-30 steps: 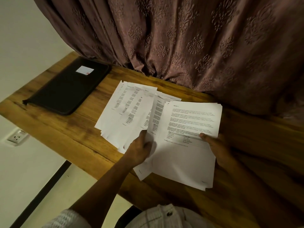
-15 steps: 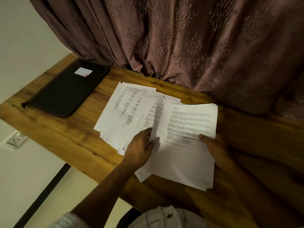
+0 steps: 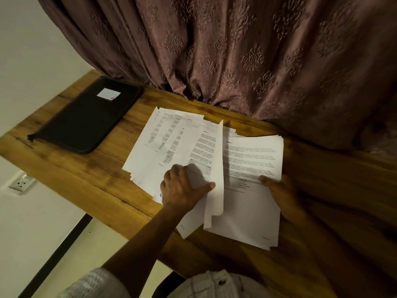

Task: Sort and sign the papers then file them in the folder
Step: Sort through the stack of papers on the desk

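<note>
Left hand (image 3: 182, 188) pinches one sheet (image 3: 214, 164), stood on edge between the fanned pile (image 3: 163, 143) right of the closed folder (image 3: 86, 119) and the stack (image 3: 253, 160) farther right, which the right hand (image 3: 279, 194) grips under its thumb. Risk: the pile is loose and skewed, so a nudge scrambles the order.

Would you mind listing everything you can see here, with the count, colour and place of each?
Folder: one, black with a white label, closed, table's far left.
Fanned papers: several, white and printed, mid-table.
Lifted sheet: one, white, raised between the fan and the stack.
Paper stack: one pile, white, right of the fan, near edge.
Table: one, brown wood.
Curtain: one, mauve, patterned, behind the table.
Wall socket: one, white, on the left wall.
Shirt: one, pale checked, bottom edge.
Left hand: grips the lifted sheet.
Right hand: holds the stack's right edge, thumb on top.
</note>
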